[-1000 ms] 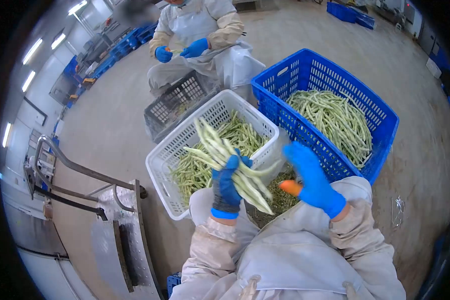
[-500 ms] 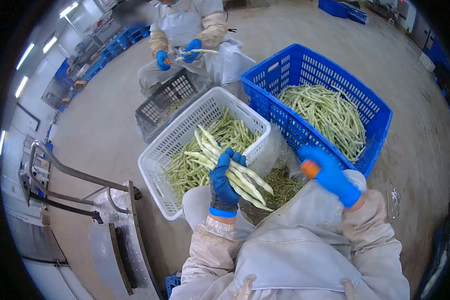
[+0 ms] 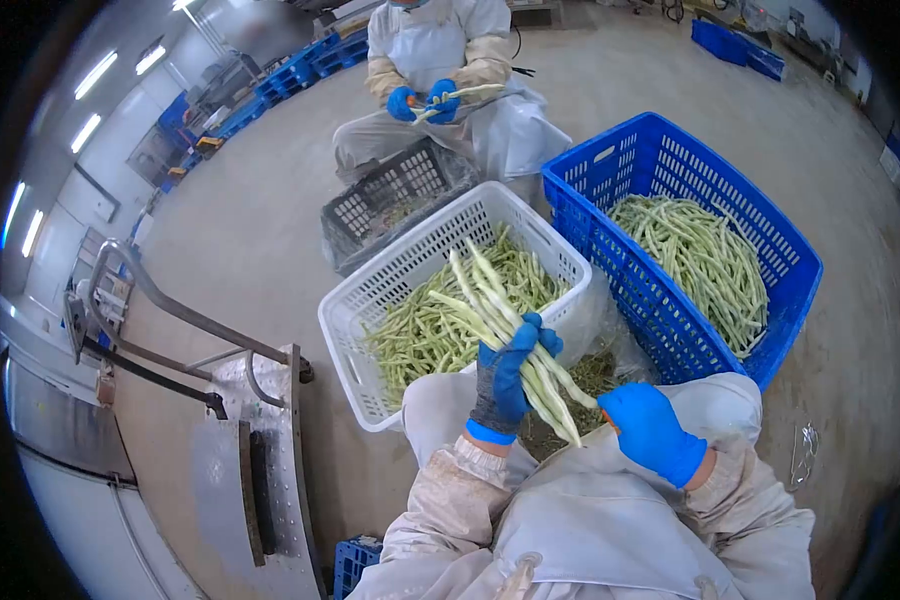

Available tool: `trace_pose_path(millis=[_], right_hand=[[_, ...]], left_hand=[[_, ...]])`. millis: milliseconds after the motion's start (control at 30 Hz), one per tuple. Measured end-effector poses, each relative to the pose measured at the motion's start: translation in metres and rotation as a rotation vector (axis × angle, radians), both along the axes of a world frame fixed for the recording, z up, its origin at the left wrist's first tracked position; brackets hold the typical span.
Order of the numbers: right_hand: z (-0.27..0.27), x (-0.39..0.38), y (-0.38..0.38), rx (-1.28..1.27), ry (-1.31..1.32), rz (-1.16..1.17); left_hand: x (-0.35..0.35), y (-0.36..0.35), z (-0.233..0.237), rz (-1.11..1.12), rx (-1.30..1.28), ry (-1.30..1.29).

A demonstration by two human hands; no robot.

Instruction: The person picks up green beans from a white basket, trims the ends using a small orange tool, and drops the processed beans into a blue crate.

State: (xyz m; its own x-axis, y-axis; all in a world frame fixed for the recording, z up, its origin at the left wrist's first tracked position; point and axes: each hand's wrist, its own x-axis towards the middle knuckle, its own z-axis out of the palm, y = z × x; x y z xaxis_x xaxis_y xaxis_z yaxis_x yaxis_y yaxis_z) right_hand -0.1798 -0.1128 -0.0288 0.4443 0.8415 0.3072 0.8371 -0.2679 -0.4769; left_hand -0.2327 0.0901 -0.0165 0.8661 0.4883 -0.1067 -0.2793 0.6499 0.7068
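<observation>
My left hand (image 3: 510,375), in a blue and grey glove, is closed around a bunch of long pale green beans (image 3: 488,298). Their upper ends fan out over the white crate, and the lower ends stick out toward my lap. Close by those lower ends is my right hand (image 3: 654,430), blue-gloved with curled fingers. A small orange tool (image 3: 607,417) shows only slightly at its fingertips; the rest of the tool is hidden. Shorter bean pieces fill part of the white crate (image 3: 345,345) under the bunch. Long beans (image 3: 705,262) lie heaped in the blue crate (image 3: 610,235) at right.
Trimmings (image 3: 595,375) lie in a plastic-lined container between my knees. Across from me a seated person (image 3: 435,55) in blue gloves handles beans behind a black lined crate (image 3: 390,195). A metal cart (image 3: 255,400) with a curved handle stands at left.
My right hand has come from beside the blue crate in to the lower bean ends. My left hand keeps hold of the bunch. The whole view has shifted with my head.
</observation>
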Motion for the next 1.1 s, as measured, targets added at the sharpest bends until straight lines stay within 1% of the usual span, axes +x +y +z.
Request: trace_pose_path(millis=[33,67,100,133,167,200,233,267,300,333,400,433,467,533,567,600,667,700,733,767,800,833,867,933,1000,1067,1100], right_hand=[[0.007,0.001,-0.004,-0.096,-0.091,0.094],[0.012,0.002,-0.009,-0.192,-0.182,0.186],[0.016,0.003,-0.013,-0.194,-0.183,0.186],[0.019,0.003,-0.017,-0.228,-0.174,0.308],[0.020,0.004,-0.022,-0.263,-0.163,0.430],[0.018,0.002,-0.030,-0.267,-0.157,0.429],[0.014,-0.002,-0.039,-0.131,0.139,0.213],[0.012,0.003,-0.048,0.007,0.419,-0.001],[0.011,0.016,-0.050,-0.167,0.384,-0.025],[0.006,0.017,-0.047,-0.166,0.392,-0.026],[0.004,0.018,-0.028,0.039,-0.088,-0.017],[0.005,0.014,-0.016,0.168,0.110,0.003],[0.007,0.007,-0.002,0.170,0.107,-0.003],[0.008,-0.002,0.020,0.200,0.831,0.014],[0.001,0.001,0.024,0.128,0.971,0.040],[0.005,0.004,0.023,0.127,0.969,0.043],[0.018,0.015,0.011,0.115,0.343,-0.094],[0.023,0.026,0.003,0.171,0.129,-0.140],[0.025,0.040,-0.009,0.217,0.083,-0.185],[0.032,0.056,-0.023,0.193,0.010,-0.251],[0.037,0.074,-0.039,0.108,-0.077,-0.361],[0.034,0.095,-0.055,0.034,-0.195,-0.460],[0.042,0.102,-0.054,0.026,-0.197,-0.469],[0.064,0.105,-0.053,0.122,-0.503,-0.540],[0.085,0.079,-0.024,0.272,0.085,-0.272],[0.088,0.060,0.002,0.197,0.056,-0.009],[0.083,0.054,0.014,0.079,-0.009,0.013]], left_hand=[[-0.002,0.000,-0.002,0.000,-0.001,-0.002],[-0.003,0.001,-0.006,-0.058,0.049,-0.002],[-0.004,0.002,-0.008,-0.114,0.099,-0.002],[-0.003,0.005,-0.010,-0.114,0.098,-0.003],[-0.001,0.009,-0.010,-0.041,-0.012,0.005],[0.000,0.014,-0.011,0.030,-0.125,0.018],[0.000,0.025,-0.012,0.073,-0.099,0.008],[0.000,0.036,-0.021,0.104,-0.130,-0.034],[-0.001,0.035,-0.010,0.126,-0.101,-0.019],[-0.004,0.031,-0.001,0.138,-0.068,0.008],[-0.004,0.027,-0.005,0.017,0.039,-0.022],[-0.004,0.017,0.003,0.005,0.057,-0.010],[-0.004,0.017,-0.007,-0.103,0.086,0.008],[-0.004,0.001,0.004,-0.166,0.131,0.031],[-0.003,-0.001,0.004,-0.187,0.192,0.028],[-0.002,0.000,0.004,-0.184,0.193,0.026],[-0.003,0.004,-0.001,-0.096,0.347,0.029],[-0.004,0.008,-0.003,-0.091,0.373,0.049],[-0.006,0.013,-0.007,-0.084,0.373,0.052],[-0.007,0.018,-0.012,-0.105,0.352,0.050],[-0.008,0.022,-0.014,-0.130,0.331,0.045],[-0.009,0.021,-0.009,-0.132,0.387,0.068],[-0.011,0.022,-0.007,-0.141,0.380,0.064],[-0.011,0.019,-0.002,-0.301,0.470,0.054],[-0.008,0.006,0.006,-0.339,0.468,0.089],[-0.004,-0.003,0.008,-0.520,0.561,0.128],[-0.002,-0.005,0.005,-0.552,0.648,0.128]])
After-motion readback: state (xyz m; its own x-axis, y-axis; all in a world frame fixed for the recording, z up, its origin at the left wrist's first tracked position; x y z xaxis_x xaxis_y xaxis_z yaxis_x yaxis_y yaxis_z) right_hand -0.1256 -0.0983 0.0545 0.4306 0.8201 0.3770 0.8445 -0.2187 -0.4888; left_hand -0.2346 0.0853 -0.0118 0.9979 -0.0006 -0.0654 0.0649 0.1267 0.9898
